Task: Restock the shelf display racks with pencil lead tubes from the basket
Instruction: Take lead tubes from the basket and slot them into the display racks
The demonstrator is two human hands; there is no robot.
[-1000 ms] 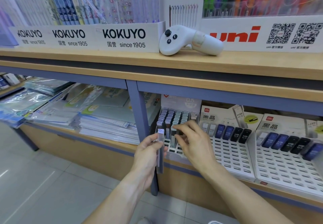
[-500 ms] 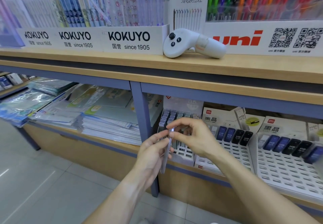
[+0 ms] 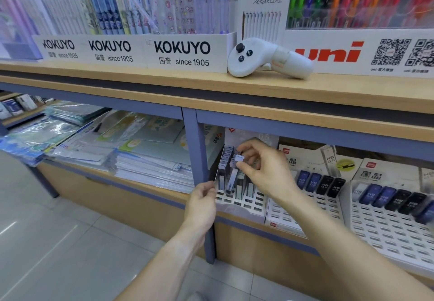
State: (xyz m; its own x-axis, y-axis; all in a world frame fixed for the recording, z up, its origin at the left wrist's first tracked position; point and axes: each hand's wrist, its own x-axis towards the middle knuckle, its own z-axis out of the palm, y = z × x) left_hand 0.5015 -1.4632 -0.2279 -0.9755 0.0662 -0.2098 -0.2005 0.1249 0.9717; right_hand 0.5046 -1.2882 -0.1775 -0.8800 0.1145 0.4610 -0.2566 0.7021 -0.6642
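Tube tilted over rack's slots

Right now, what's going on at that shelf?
A person is restocking pencil lead tubes. The right hand pinches the top of a lead tube and lowers it, tilted, into the leftmost white display rack, whose back rows already hold tubes. The left hand rests at that rack's left edge, fingers curled; I cannot tell whether it holds anything. No basket is in view.
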